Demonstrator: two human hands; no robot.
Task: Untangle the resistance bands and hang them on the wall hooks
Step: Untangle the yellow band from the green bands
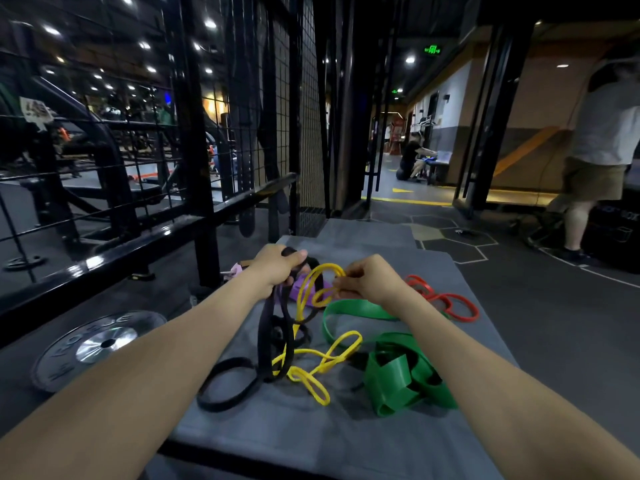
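A tangle of resistance bands lies on a grey mat (pixel 346 434). My left hand (pixel 277 266) is closed around a black band (pixel 266 341), lifting it so it hangs down to the mat. My right hand (pixel 367 278) pinches a thin yellow band (pixel 322 362) that loops up from the pile and threads around the black one. A wide green band (pixel 398 375) lies crumpled to the right, a red band (pixel 446 301) lies beyond my right wrist, and a purple band (pixel 300 289) shows under my hands.
A black wire-grid wall and steel rack (pixel 207 133) stand at left with black straps hanging on it. A weight plate (pixel 100 344) lies on the floor at left. A person (pixel 602 150) stands at far right; another person (pixel 412 161) crouches down the corridor.
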